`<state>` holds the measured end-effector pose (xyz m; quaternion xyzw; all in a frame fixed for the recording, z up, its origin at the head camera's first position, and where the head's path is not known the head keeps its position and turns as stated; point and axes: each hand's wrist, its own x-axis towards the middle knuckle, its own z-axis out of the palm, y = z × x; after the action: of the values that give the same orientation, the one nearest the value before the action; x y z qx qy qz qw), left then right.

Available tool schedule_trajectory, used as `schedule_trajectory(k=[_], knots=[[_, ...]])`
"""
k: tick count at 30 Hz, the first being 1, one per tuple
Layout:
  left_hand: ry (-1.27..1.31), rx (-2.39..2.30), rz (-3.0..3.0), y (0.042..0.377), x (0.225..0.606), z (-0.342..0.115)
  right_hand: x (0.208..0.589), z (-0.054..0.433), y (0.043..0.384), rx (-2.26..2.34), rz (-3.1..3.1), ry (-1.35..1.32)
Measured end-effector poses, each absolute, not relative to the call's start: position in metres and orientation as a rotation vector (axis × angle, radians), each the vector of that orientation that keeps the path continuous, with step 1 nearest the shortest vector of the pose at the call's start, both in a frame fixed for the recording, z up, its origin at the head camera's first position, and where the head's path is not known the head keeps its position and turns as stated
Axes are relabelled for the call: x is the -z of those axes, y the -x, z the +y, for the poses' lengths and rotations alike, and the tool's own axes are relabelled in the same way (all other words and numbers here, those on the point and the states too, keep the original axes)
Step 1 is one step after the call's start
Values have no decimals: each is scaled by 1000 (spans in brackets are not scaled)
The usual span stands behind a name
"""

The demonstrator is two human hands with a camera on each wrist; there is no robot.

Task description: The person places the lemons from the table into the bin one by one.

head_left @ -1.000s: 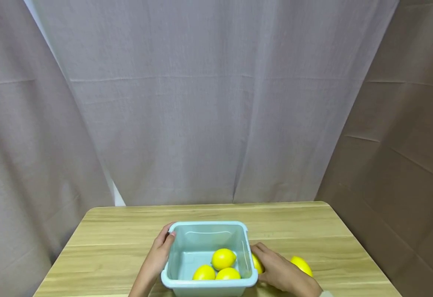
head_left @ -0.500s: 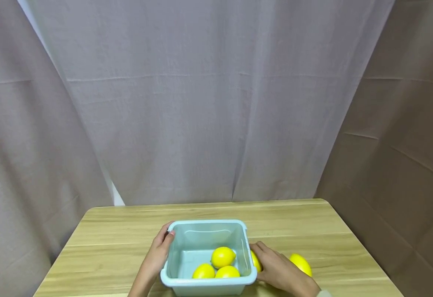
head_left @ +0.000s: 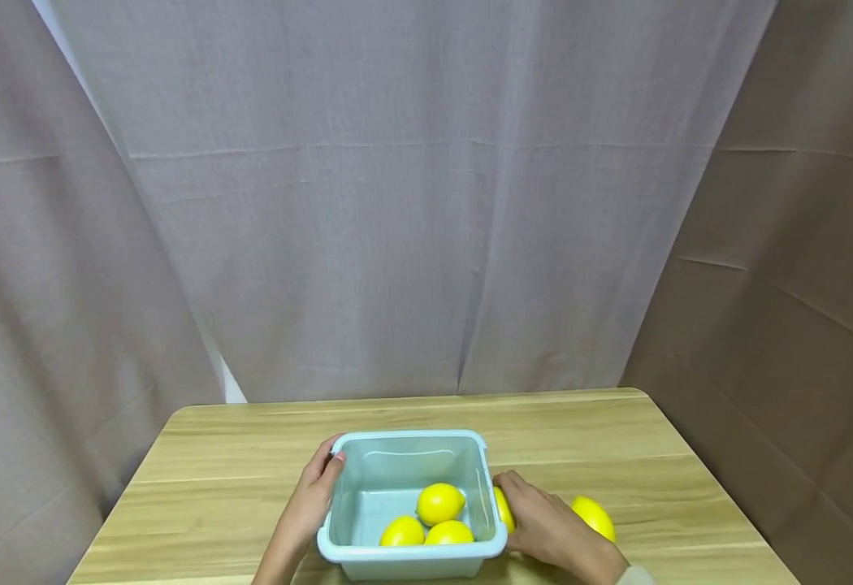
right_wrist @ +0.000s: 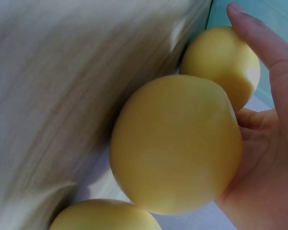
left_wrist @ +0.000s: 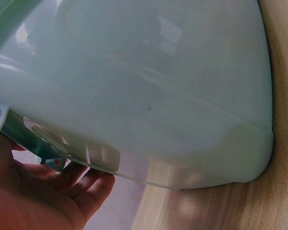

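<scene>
A pale blue-green plastic bin stands on the table, with three yellow lemons inside. At its far left corner my left hand grips the rim, thumb over the top; in the left wrist view the fingers lie along the outer wall. Just outside the bin's right wall, my right hand holds a lemon between thumb and fingers. A second lemon lies by the palm in the right wrist view, and a third lemon shows partly at the bottom edge.
In the head view one loose lemon lies right of my right wrist on the wooden table. Grey curtains hang behind the table's far edge, and a brown cloth hangs at the right.
The head view has tilted down slightly, so the table sits a little higher in it. Both hands, the bin and the lemons keep nearly the same places.
</scene>
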<state>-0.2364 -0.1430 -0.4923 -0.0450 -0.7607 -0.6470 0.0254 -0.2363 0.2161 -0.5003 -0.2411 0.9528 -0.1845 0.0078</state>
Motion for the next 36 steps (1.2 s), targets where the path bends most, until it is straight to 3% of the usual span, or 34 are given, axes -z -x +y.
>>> schedule_trajectory(k=[36], knots=[[136, 1999, -2343, 235, 488, -142, 500, 222, 233, 514, 3026, 768]])
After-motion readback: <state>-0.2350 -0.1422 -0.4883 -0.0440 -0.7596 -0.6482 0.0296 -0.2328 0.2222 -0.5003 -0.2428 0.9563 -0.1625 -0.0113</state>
